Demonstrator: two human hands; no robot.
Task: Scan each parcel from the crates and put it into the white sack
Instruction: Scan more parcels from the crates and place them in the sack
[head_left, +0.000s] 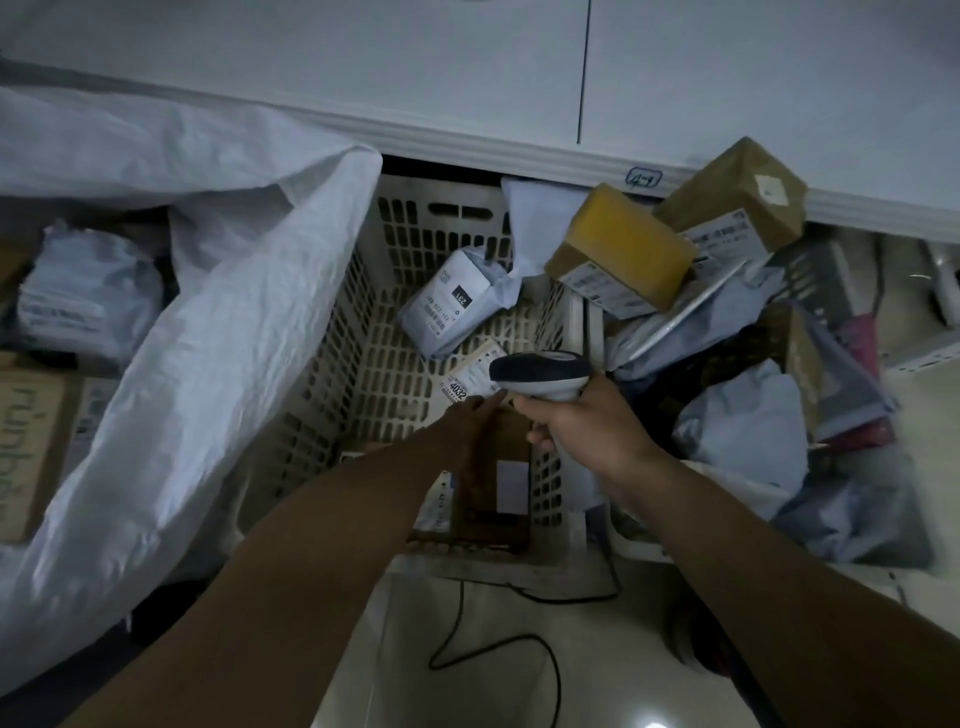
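Observation:
A slotted beige crate (358, 332) stands in the middle, holding a grey mailer bag (454, 306), a small labelled parcel (467, 379) and a brown cardboard box (493, 483). My left hand (475, 415) reaches into the crate, fingers straight, touching the brown box near the labelled parcel. My right hand (582, 426) grips a barcode scanner (540, 371) just above that parcel. The white sack (208, 312) lies open at the left.
A second crate at the right is heaped with parcels: a yellow box (623, 244), a brown box (737, 192) and grey mailer bags (743, 421). A white cabinet (467, 78) runs along the back. The scanner's black cable (498, 644) trails over the floor.

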